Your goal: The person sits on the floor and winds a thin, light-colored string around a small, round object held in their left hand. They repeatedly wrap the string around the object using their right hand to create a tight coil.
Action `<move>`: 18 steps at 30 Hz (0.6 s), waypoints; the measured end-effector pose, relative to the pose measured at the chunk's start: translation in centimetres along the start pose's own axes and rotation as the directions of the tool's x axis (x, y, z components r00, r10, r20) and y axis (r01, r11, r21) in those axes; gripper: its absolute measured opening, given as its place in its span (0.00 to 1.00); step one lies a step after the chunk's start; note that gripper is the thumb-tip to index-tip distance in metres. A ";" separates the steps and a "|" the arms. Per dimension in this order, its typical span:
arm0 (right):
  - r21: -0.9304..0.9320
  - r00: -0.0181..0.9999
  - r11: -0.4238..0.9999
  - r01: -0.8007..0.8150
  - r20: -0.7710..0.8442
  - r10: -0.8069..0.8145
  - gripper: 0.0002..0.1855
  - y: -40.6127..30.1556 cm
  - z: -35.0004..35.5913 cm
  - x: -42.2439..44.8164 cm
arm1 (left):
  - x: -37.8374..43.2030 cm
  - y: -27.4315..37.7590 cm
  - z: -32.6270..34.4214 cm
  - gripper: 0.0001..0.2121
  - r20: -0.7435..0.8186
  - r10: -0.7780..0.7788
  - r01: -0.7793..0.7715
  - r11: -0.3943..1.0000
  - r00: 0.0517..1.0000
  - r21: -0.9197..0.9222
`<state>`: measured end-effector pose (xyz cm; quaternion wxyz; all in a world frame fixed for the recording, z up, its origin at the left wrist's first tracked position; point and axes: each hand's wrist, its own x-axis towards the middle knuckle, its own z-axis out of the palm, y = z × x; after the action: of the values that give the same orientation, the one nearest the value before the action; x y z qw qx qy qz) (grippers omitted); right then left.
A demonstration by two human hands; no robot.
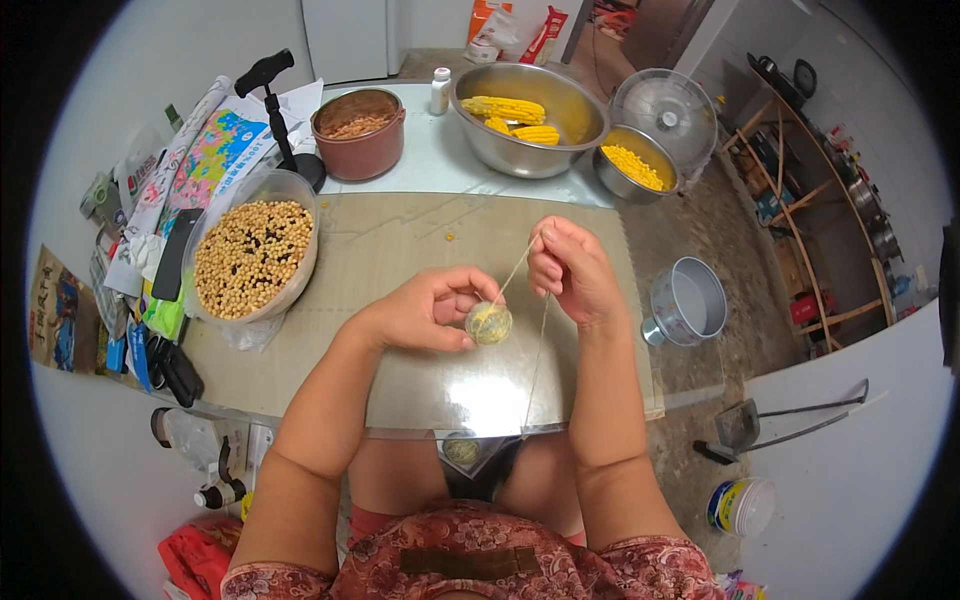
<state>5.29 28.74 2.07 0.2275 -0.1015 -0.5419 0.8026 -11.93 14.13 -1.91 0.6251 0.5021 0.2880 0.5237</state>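
Above the table my left hand (431, 307) grips a small ball of yellow-green yarn (489, 323) between thumb and fingers. A strand of yarn (517, 271) runs taut from the ball up to my right hand (574, 268), whose thumb and forefinger pinch it. From under that hand the loose length drops past the table's front edge. Below the edge, between my legs, lies a second, greenish yarn ball (461, 450); the table partly covers what is around it.
On the table (375, 247) stand a tub of soybeans (251, 259), a brown pot (360, 154), a steel basin (525, 154) with corn cobs and a smaller bowl of kernels (634, 166). A black stand (281, 127) rises at left. A round metal tin (686, 300) sits right.
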 end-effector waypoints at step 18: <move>-0.402 0.966 0.880 -0.253 -0.159 0.205 0.14 4.8 0.5 2.1 | 0.7 0.5 -1.7 0.24 -0.586 0.467 -0.433 0.877 0.662 0.210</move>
<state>2.07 27.86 -1.96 0.1337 -0.2560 -0.6719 0.6820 -13.43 15.33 -1.89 0.3324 0.3727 0.3575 0.7892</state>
